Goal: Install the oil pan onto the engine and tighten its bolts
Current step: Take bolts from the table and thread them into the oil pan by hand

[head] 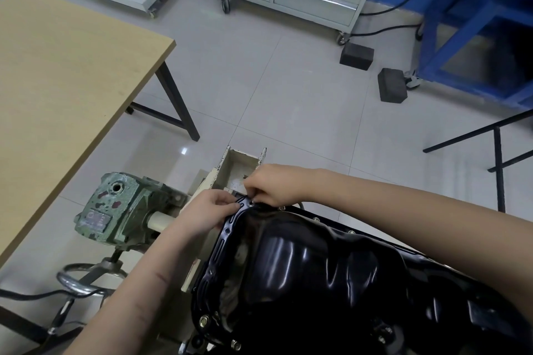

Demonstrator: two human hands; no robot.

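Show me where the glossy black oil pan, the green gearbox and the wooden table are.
glossy black oil pan (317,268): head view, on its domed middle.
green gearbox (115,207): head view, on its painted housing.
wooden table (57,81): head view, on its bare top.

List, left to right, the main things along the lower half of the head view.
Chrome handwheel → green chipped-paint gearbox → left hand → right hand → glossy black stamped-metal oil pan.

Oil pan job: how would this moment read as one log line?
oil pan on engine | right hand fingers at far-corner flange bolt hole | left hand holding flange | near bolts fitted
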